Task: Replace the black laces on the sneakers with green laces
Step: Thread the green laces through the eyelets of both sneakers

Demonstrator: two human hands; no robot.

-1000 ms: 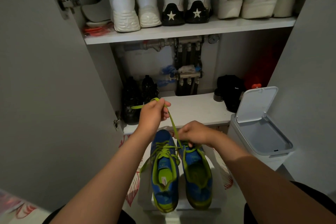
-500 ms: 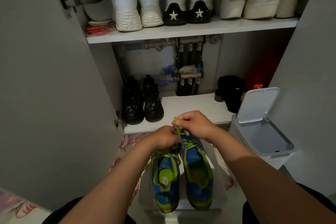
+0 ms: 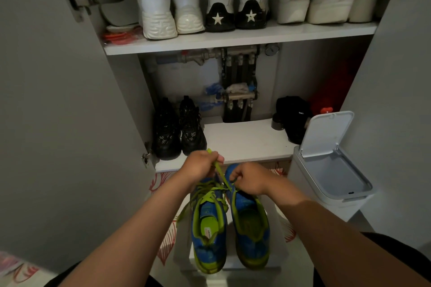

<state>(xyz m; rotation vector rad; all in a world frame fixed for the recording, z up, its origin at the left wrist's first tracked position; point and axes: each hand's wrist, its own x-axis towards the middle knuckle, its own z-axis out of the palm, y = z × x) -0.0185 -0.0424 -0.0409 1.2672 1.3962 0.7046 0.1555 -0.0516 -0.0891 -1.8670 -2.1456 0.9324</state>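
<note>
Cupboard (image 3: pixel 245 140) behind sneakers (image 3: pixel 208 228): left hand (image 3: pixel 200 166) & right hand (image 3: pixel 250 178) pinch green lace (image 3: pixel 218 170) above them, prob limp, light; grip nr tip.

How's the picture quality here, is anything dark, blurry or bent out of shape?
Head view: dim overall, with the upper shelf brightest; the black shoes sink into shadow, detail lost; the wide lens bows the cabinet doors at both edges; left hand, right hand and green lace look slightly soft but readable.
</note>
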